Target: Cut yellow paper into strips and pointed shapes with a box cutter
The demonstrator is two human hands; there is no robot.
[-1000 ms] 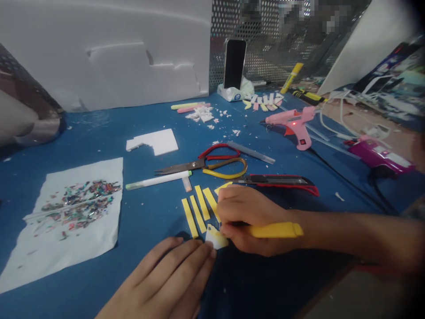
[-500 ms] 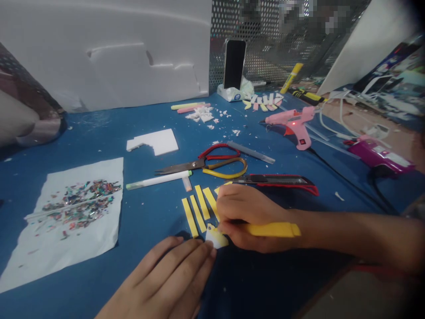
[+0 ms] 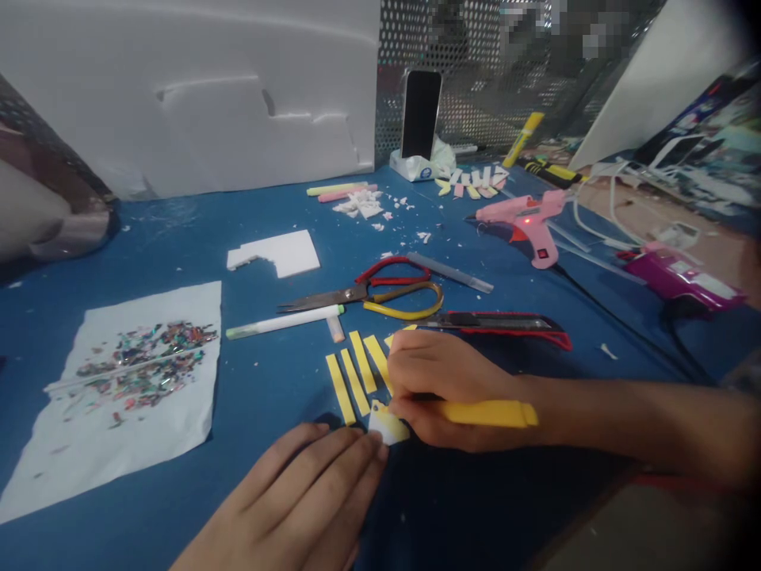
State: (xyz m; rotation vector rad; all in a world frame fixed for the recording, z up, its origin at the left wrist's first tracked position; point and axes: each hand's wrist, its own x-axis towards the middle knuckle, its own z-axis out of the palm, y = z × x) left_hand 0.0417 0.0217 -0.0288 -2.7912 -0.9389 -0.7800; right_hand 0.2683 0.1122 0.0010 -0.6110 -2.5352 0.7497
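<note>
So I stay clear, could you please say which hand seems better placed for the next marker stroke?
Probably the right hand: it holds the yellow marker at the small white and yellow piece, while the left hand touches that piece's edge.

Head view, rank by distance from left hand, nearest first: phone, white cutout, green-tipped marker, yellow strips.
From the left hand:
1. Yellow strips, just beyond the fingertips
2. Green-tipped marker, below the scissors
3. White cutout, beyond the marker
4. Phone, upright at back
</note>
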